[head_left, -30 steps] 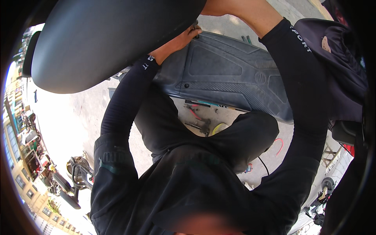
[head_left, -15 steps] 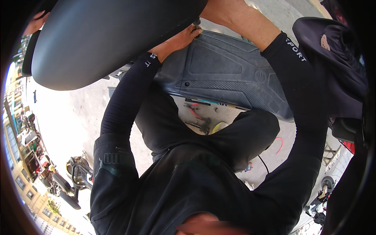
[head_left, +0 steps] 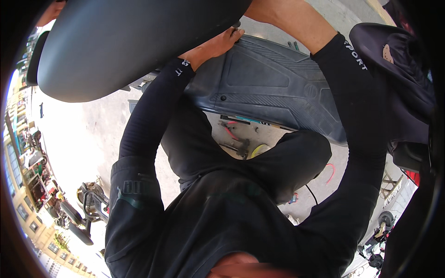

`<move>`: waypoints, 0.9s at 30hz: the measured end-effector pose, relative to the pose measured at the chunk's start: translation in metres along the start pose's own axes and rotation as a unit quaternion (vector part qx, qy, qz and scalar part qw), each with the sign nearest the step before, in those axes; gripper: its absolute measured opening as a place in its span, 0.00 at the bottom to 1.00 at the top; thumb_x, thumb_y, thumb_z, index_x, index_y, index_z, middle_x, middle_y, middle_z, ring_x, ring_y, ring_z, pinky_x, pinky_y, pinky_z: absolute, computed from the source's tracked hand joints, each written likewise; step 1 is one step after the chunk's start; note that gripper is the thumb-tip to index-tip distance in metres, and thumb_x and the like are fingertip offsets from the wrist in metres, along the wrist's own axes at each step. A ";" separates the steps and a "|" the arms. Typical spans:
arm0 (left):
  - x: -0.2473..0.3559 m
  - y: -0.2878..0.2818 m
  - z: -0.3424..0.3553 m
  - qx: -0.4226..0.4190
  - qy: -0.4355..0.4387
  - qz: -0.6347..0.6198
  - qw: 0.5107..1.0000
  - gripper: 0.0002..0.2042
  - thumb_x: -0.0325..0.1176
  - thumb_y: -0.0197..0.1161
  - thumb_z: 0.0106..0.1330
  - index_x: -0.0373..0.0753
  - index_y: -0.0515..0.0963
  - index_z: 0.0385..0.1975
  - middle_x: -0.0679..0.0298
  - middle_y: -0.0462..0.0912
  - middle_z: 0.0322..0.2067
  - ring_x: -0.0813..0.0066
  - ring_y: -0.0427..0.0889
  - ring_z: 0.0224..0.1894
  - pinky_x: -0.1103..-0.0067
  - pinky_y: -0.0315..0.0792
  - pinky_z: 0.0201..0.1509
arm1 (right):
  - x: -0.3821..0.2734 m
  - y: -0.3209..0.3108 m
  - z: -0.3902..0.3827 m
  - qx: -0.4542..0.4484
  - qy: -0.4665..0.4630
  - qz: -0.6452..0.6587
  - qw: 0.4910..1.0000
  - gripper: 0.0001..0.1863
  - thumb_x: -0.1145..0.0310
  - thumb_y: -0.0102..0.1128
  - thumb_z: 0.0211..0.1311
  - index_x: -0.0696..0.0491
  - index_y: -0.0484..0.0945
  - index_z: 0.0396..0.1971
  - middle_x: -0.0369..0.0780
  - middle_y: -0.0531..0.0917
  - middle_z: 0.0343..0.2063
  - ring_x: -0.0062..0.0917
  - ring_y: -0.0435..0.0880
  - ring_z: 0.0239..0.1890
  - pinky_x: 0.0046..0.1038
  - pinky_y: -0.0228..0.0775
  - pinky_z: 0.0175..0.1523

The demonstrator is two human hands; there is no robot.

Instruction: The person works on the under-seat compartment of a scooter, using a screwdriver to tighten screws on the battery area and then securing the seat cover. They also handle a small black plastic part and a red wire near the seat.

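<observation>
A large smooth black scooter seat (head_left: pixel 134 46) is raised over the upper left. Beneath its right edge, my left hand (head_left: pixel 218 46) reaches to the left end of the dark grey ribbed footboard (head_left: pixel 259 76). Its visible fingers are drawn together beside a small dark knob-like part (head_left: pixel 237 25); what they grip, if anything, is hidden. My right hand (head_left: pixel 259 10) passes behind the seat's edge, so only its wrist end shows and its fingers are out of sight. A round dark fastener (head_left: pixel 223 98) sits in the footboard near its lower left edge.
Another person's hand (head_left: pixel 51 13) is at the seat's far left. A dark cloth-like cover (head_left: pixel 394 78) is on the right. On the ground between my legs lie a red cable (head_left: pixel 230 132) and a yellow round item (head_left: pixel 260 150). A black-framed wheeled vehicle (head_left: pixel 90 208) is at lower left.
My left hand has shifted slightly up and right at the footboard's end. The other person's hand has moved higher. The seat stays nearly where it was.
</observation>
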State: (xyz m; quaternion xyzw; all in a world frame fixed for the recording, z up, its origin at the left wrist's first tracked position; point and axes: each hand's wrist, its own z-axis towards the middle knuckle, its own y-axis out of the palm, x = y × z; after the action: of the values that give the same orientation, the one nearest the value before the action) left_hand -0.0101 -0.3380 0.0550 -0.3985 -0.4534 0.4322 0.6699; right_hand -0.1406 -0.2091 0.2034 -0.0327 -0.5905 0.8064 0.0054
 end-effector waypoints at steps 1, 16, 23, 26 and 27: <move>0.001 -0.006 0.000 -0.036 -0.042 0.006 0.998 0.21 0.49 0.51 0.79 0.36 0.82 0.46 0.48 0.85 0.34 0.44 0.83 0.42 0.55 0.74 0.46 | -0.008 0.011 0.000 0.031 0.008 -0.042 0.999 0.11 0.70 0.55 0.66 0.55 0.86 0.40 0.49 0.88 0.39 0.39 0.88 0.43 0.38 0.81 0.44; -0.009 0.005 -0.006 0.020 0.064 0.035 0.997 0.23 0.50 0.49 0.79 0.37 0.83 0.43 0.46 0.85 0.33 0.43 0.82 0.40 0.52 0.72 0.43 | -0.006 -0.020 0.002 -0.024 0.000 0.034 0.999 0.11 0.66 0.57 0.66 0.54 0.86 0.38 0.49 0.88 0.39 0.42 0.87 0.43 0.38 0.81 0.45; 0.002 0.000 0.000 0.058 0.048 0.004 0.997 0.23 0.50 0.50 0.79 0.36 0.83 0.39 0.45 0.84 0.30 0.43 0.82 0.39 0.54 0.73 0.42 | 0.006 0.009 -0.002 0.116 -0.039 0.024 0.992 0.12 0.64 0.58 0.67 0.54 0.85 0.41 0.50 0.87 0.42 0.42 0.86 0.47 0.36 0.79 0.50; -0.004 -0.008 -0.024 0.028 0.001 0.004 1.000 0.24 0.51 0.49 0.79 0.35 0.83 0.38 0.44 0.83 0.29 0.43 0.82 0.38 0.54 0.73 0.41 | -0.026 -0.024 0.001 0.034 -0.007 0.090 0.995 0.12 0.65 0.58 0.68 0.54 0.86 0.42 0.50 0.87 0.43 0.42 0.86 0.48 0.37 0.79 0.50; -0.002 -0.006 -0.017 0.028 0.009 0.006 1.000 0.24 0.51 0.49 0.79 0.35 0.83 0.38 0.44 0.83 0.28 0.43 0.82 0.37 0.53 0.73 0.41 | -0.023 -0.036 -0.004 0.002 0.011 0.113 0.994 0.12 0.65 0.57 0.68 0.54 0.86 0.41 0.50 0.87 0.43 0.42 0.86 0.48 0.36 0.79 0.49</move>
State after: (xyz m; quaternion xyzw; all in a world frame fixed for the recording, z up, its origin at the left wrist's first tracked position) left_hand 0.0069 -0.3441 0.0557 -0.3864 -0.4328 0.4452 0.6820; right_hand -0.1180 -0.1952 0.2372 -0.1078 -0.5817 0.8023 -0.0788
